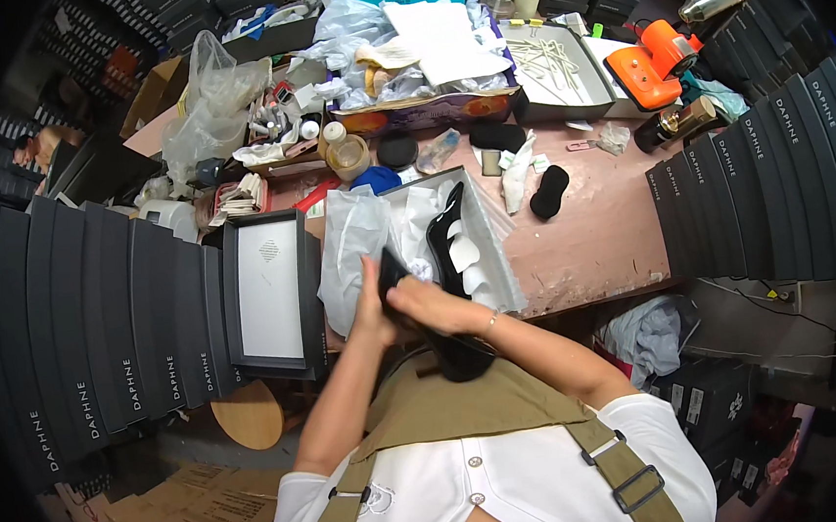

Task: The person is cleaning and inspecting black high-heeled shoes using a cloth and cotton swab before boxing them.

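Note:
Just in front of my apron, at the table's near edge, I hold a black dress shoe [461, 359] by its back part, with its rounded end toward my body. My left hand [372, 306] is closed around one side, thumb pointing up. From the other side my right hand [429, 306] grips it, fingers bent at the shoe's opening. Both hands partly hide the shoe. Beyond them, a matching black shoe [445, 244] lies on its side in an open shoebox [497, 245] with white paper. A sheet of white tissue paper [344, 252] hangs over the box's left side.
Stacks of dark shoeboxes [108, 315] [775, 184] stand on both sides. A grey box lid [268, 287] lies left of the open box. Farther back are a black sponge-like pad [550, 192], a tray of white sticks [550, 69], an orange device [653, 61] and a paper-filled carton [426, 113].

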Available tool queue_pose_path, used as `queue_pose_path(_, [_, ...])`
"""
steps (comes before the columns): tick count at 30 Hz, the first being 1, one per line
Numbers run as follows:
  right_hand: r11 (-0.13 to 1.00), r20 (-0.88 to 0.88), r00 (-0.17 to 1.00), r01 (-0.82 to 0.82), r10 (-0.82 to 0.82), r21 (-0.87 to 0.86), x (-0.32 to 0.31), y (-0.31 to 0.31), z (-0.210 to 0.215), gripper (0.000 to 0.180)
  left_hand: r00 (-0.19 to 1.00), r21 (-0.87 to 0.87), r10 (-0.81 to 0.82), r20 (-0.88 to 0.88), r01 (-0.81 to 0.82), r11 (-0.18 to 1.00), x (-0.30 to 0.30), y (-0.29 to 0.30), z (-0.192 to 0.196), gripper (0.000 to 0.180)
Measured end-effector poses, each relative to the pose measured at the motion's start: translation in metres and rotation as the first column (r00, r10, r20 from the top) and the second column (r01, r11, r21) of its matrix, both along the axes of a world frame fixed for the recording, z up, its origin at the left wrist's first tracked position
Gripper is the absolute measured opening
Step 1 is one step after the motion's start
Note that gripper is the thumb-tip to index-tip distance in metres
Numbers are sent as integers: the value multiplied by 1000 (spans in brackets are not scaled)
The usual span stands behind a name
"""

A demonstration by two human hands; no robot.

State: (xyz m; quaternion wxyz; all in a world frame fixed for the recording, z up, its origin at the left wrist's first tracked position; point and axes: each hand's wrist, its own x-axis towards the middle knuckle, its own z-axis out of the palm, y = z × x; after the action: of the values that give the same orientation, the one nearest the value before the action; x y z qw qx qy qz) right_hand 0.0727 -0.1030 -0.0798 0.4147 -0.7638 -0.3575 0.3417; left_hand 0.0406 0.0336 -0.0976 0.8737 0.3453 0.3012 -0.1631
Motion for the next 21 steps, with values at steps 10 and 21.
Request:
queue_pose_path(10, [960, -121, 993, 40, -6, 277, -20, 1, -6, 41, 988, 300, -145, 55, 122, 946, 4, 28, -23, 26])
queue_pose_path(21, [939, 102, 958, 234, -266, 250, -25, -29, -21, 39, 988, 176, -111, 107, 91, 980, 27, 10, -24, 26])
